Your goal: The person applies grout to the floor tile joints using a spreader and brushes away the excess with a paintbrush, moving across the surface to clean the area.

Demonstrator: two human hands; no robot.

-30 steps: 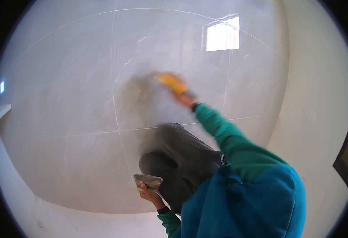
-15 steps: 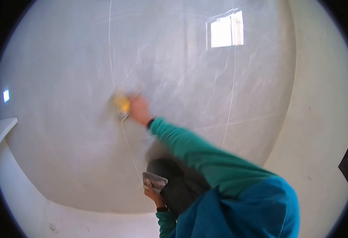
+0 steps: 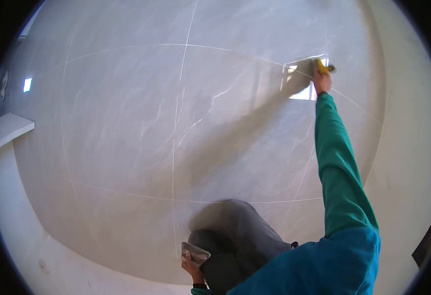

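A single head-worn fisheye camera looks steeply down at the tiled floor (image 3: 127,123) from above the person's own body. The knee (image 3: 235,231) and left hand (image 3: 192,268) sit close at the bottom; the right hand (image 3: 322,81) reaches far out, upper right. A wall (image 3: 407,147) curves along the right edge.

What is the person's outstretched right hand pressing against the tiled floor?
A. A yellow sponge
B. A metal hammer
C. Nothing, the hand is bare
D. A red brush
A: the right hand, at the end of the outstretched green sleeve, holds a yellow sponge on the grey tiled floor.
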